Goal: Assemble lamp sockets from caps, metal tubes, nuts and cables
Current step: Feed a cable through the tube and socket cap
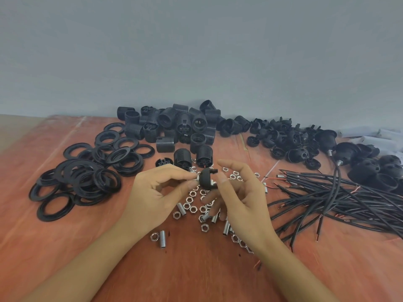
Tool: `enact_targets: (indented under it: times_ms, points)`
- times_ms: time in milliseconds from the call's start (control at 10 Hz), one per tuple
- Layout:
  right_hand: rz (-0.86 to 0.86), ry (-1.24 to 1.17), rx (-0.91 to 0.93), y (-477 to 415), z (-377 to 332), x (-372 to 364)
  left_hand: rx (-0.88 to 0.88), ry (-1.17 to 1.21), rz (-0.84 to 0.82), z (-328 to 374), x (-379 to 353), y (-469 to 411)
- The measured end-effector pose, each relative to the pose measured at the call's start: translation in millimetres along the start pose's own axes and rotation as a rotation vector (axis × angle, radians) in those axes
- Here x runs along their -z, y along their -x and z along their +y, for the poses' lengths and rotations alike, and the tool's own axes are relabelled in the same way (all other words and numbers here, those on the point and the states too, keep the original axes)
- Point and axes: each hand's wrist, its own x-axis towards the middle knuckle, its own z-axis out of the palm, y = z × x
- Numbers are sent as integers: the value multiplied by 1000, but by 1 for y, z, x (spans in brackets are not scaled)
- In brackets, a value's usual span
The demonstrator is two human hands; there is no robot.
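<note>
A black dome-shaped cap point(207, 179) is held above the table between both hands. My left hand point(157, 192) pinches a small metal piece point(197, 178) at the cap's left side with thumb and forefinger; whether it is a nut or a tube end I cannot tell. My right hand point(237, 192) grips the cap from the right, thumb in front and forefinger over its top. Loose nuts point(193, 209) and short metal tubes point(162, 239) lie scattered beneath the hands. Black cables point(340, 197) with bared ends lie to the right.
Black rings point(87, 173) are heaped at the left. Threaded socket bodies point(174, 125) pile up at the back, and more caps point(290, 140) at the back right, some fitted with cable. A grey wall point(196, 51) stands behind the orange table point(196, 269).
</note>
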Motion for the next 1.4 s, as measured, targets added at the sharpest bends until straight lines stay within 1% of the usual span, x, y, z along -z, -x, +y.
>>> enact_targets:
  times_ms: [100,200,300,400,500,600,700,800,900,1000,1100,1200,1300,1400]
  points:
    - [-53,-68,79,2,-6,2,-167,-14,-69,-1,3,-5]
    - [-56,-46,128,0,-7,7,-242,36,-143,-2,2,-4]
    - [-62,-3,43,-5,-7,13,-212,127,-133,-4,0,-2]
    - [-119,59,56,-6,-3,14,-204,157,-118,-4,-2,-2]
    - [-195,187,124,-5,0,16,-168,227,-108,-3,0,-4]
    - [-178,246,93,-6,2,14,-161,234,-129,-2,2,-4]
    - [-111,275,38,-7,3,11,-221,132,-160,1,2,-1]
    - [-97,369,38,-9,2,16,-264,55,-181,2,-1,2]
    - [35,493,29,-21,-2,36,-161,142,-155,2,-2,1]
    - [333,776,25,-35,2,73,37,368,-87,4,-2,-3]
    - [422,1147,-148,-40,14,109,292,652,-61,3,1,-8]
    - [400,1326,-340,-40,18,119,381,736,-73,2,2,-10]
    - [410,1317,-363,-41,14,119,394,725,-83,2,2,-10]
    - [412,1279,-344,-39,10,118,392,692,-90,2,3,-9]
